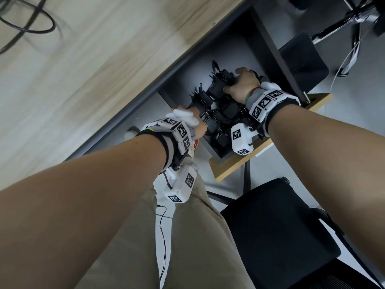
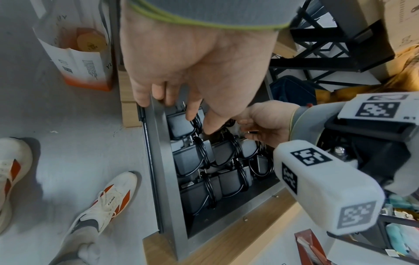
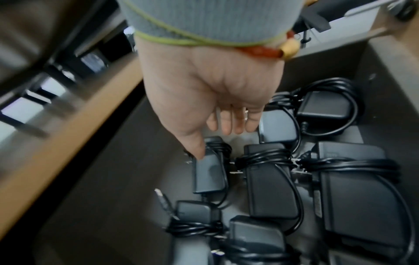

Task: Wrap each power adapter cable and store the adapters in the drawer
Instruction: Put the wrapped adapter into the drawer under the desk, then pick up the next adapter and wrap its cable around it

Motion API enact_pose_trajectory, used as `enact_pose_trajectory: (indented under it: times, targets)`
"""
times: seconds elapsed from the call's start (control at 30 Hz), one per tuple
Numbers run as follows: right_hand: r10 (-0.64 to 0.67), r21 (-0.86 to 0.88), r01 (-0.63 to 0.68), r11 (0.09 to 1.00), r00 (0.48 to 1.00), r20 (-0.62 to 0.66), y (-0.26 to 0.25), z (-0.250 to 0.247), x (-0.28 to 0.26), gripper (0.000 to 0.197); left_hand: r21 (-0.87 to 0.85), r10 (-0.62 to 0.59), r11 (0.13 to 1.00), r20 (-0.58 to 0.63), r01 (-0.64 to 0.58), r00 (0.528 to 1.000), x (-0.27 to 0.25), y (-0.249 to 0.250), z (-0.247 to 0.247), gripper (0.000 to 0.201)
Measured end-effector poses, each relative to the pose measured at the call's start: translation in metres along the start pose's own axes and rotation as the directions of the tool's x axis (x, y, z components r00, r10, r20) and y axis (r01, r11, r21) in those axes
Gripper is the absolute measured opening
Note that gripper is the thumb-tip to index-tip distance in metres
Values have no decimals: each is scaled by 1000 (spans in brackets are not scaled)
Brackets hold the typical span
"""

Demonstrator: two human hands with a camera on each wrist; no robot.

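1. Storing is the step in hand: the drawer stands pulled out under the desk, and wrapped adapters lie in rows on its floor.
2. The right hand reaches deep into the drawer. In the right wrist view its thumb rests on one small adapter, the other fingers hang loose and slightly apart above; it seems to be placing or nudging it, not clamping it.
3. The left hand rests its relaxed fingers on the drawer's side wall, thumb near an adapter, gripping nothing.
4. A loose cable lies on the desk, so more wrapping probably remains.
5. Next, likely: withdraw both hands clear of the drawer and go to that cable.
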State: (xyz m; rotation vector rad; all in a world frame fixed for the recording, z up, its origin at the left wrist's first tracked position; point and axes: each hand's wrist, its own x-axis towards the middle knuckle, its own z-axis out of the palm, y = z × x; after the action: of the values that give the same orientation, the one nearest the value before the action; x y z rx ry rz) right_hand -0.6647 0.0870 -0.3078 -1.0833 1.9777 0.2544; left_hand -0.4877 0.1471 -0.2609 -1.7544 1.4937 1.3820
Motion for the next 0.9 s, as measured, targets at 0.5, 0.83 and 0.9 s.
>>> enact_pose_trajectory:
  times: [0.5, 0.83, 0.9]
  targets:
    - [-76, 436, 116, 892, 991, -109, -63, -81, -131, 14, -198, 153, 966, -73, -165, 986, -105, 46, -88, 29]
    - [-321, 498, 353, 792, 935, -151, -208, -130, -215, 15, -469, 118, 855, -237, -220, 964, -171, -24, -231, 11]
    - [-363, 495, 381, 781, 922, -137, -243, -128, -226, 15, -527, 17, 825, -337, -204, 941, -172, -53, -253, 7]
